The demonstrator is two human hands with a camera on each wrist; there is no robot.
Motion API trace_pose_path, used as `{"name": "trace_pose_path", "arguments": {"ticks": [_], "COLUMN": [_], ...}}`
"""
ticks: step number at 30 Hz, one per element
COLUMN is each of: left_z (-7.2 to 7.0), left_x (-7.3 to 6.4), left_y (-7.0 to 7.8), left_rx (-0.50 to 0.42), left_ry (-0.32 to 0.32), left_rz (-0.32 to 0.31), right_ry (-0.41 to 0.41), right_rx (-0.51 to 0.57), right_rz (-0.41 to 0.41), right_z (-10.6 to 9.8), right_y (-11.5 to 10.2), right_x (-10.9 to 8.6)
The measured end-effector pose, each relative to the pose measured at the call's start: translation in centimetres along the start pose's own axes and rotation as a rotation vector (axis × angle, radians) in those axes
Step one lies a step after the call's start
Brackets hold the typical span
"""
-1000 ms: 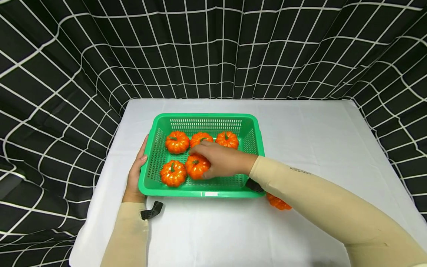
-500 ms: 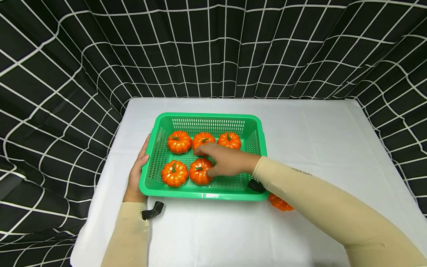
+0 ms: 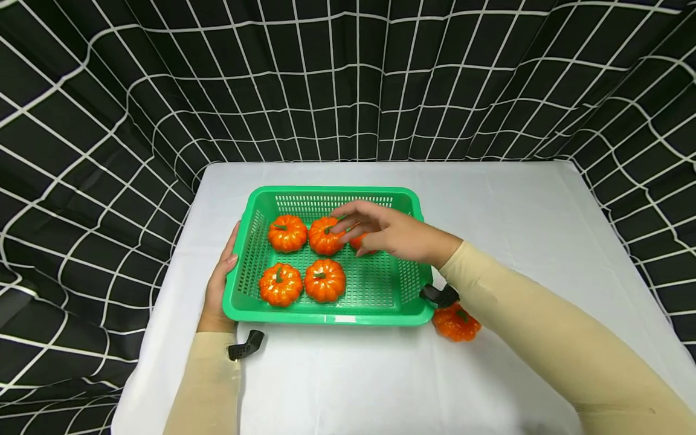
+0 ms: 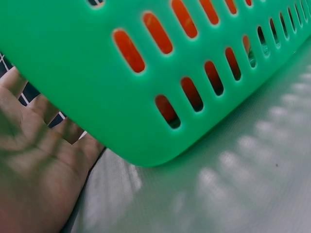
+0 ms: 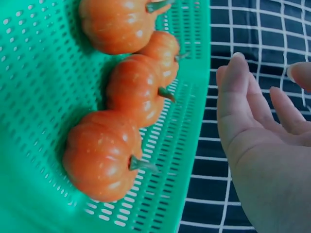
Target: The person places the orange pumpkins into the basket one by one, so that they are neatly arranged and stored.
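Observation:
A green plastic basket (image 3: 375, 315) with slotted walls holds several small orange pumpkins with green stems. Three sit along its back: a left one (image 3: 287, 234), a middle one (image 3: 323, 237) and one mostly hidden by my right hand. In front lie two more, a left pumpkin (image 3: 280, 285) and a right pumpkin (image 3: 325, 281). My right hand (image 3: 399, 232) hovers over the basket's back right part, fingers spread and holding nothing. My left hand (image 3: 216, 290) rests along the outside of the basket's left wall, its fingers extended there, as the left wrist view also shows (image 4: 43, 165).
Outside the basket's front right corner, another orange pumpkin (image 3: 457, 322) sits on the white-covered table (image 3: 348, 374), partly under the right forearm. A black curtain (image 3: 348, 78) with a white grid hangs behind and at both sides. Each wrist carries a small black camera.
My right hand has let go of the front right pumpkin, leaving it in the basket. It has risen and moved right and back. My left hand stays at the basket's side.

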State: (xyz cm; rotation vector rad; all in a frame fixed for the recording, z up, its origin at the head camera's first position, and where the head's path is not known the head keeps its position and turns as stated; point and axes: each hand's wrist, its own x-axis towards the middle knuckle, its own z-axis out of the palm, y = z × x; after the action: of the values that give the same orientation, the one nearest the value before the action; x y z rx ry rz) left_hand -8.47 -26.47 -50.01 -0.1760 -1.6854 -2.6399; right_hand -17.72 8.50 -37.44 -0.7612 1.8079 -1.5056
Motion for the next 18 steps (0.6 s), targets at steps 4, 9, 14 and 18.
{"name": "trace_pose_path", "arguments": {"ticks": [4,9,14,18], "left_z": [0.0,0.1,0.3,0.4], "left_x": [0.0,0.0,-0.1,-0.2], "left_y": [0.0,0.1,0.3,0.3], "left_rx": [0.001,0.004,0.003,0.005], "left_ry": [0.002,0.006,0.011,0.007], "left_rz": [0.002,0.002,-0.005,-0.004], "right_ry": [0.026,0.031,0.027,0.031], "right_rx": [0.066,0.198,0.297,0.345], "right_rz": [-0.008,-0.013,-0.032,-0.055], "right_z": [-0.8,-1.4,-2.0,-2.6], "right_y": [0.0,0.3,0.7,0.8], "right_x": [-0.8,-1.5,-2.4,-3.2]}}
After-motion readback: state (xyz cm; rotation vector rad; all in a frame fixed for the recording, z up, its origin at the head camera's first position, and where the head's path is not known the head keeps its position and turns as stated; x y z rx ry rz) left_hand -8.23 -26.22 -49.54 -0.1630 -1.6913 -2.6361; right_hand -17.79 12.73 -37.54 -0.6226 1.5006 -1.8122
